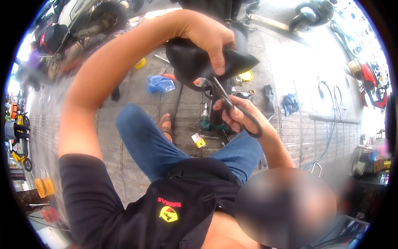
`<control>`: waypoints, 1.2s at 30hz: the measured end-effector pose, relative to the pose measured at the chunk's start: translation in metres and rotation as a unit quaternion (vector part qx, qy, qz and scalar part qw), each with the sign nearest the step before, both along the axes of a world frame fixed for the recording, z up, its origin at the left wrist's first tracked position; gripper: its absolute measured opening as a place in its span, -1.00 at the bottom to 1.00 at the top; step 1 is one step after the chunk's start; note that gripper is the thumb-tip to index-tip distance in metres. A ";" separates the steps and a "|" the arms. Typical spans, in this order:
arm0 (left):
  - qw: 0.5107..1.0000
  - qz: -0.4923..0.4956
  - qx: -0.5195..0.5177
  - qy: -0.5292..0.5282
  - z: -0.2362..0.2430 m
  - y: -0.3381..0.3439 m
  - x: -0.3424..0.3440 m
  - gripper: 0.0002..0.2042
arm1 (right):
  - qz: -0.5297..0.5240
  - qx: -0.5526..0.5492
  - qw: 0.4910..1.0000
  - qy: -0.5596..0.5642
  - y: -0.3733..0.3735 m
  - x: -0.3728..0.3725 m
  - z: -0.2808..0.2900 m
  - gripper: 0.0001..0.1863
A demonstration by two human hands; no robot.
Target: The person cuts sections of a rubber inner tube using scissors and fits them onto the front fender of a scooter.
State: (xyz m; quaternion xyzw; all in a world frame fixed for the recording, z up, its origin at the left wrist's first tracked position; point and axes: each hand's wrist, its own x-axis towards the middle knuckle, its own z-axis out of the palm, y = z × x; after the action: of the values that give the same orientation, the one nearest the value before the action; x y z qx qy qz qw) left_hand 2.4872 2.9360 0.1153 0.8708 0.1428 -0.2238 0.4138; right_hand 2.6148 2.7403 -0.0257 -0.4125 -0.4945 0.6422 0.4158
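My left hand [209, 41] grips a piece of smooth black sheet material [186, 60] from above, with the thumb pressed on its near face. A pointed flap of the sheet sticks out to the right. Below it, my right hand [240, 114] holds a pair of scissors [222, 92] with large black handles, one loop standing out past the fingers. The blades reach up to the lower edge of the sheet, under my left thumb. Whether they bite into the material, I cannot tell.
Between my legs a green power tool [204, 121] and a small yellow-and-white box [198, 140] lie on the tiled floor. A blue cloth [161, 84] lies farther left. Motorbikes [89, 29] stand far left, with a scooter [311, 15] far right and a hose [331, 128] along the right.
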 end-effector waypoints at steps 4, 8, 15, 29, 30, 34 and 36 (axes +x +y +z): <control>0.998 -0.041 0.042 0.009 0.004 -0.005 0.005 -0.68 | 0.010 0.004 1.000 0.013 0.000 0.000 0.002 -0.43; 0.996 -0.060 0.048 0.033 0.005 -0.008 0.006 -0.67 | 0.038 -0.023 0.999 -0.020 -0.001 0.007 0.008 -0.45; 0.968 -0.144 0.195 0.073 -0.005 -0.021 0.017 -0.64 | 0.089 -0.052 0.988 -0.113 0.007 0.015 0.027 -0.43; 0.962 -0.145 0.200 0.121 -0.019 -0.011 0.020 -0.63 | 0.235 0.112 0.901 -0.348 0.017 0.038 0.004 -0.39; 0.962 -0.097 0.218 0.130 -0.012 -0.003 0.006 -0.53 | 0.261 0.138 0.867 -0.401 0.017 0.037 0.003 -0.41; 0.987 0.140 0.069 -0.045 -0.019 0.024 -0.053 -0.62 | 0.190 0.136 0.765 -0.600 0.000 0.089 -0.053 -0.43; 0.965 0.211 0.090 -0.128 -0.030 0.019 -0.076 -0.59 | 0.161 0.125 0.692 -0.692 -0.007 0.133 -0.114 -0.49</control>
State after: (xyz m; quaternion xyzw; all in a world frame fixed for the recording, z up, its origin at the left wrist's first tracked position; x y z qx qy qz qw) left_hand 2.4108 2.9549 0.0850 0.8760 0.2887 -0.0045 0.3864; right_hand 2.7478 2.7338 -0.1396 -0.5986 -0.7769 0.1640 -0.1058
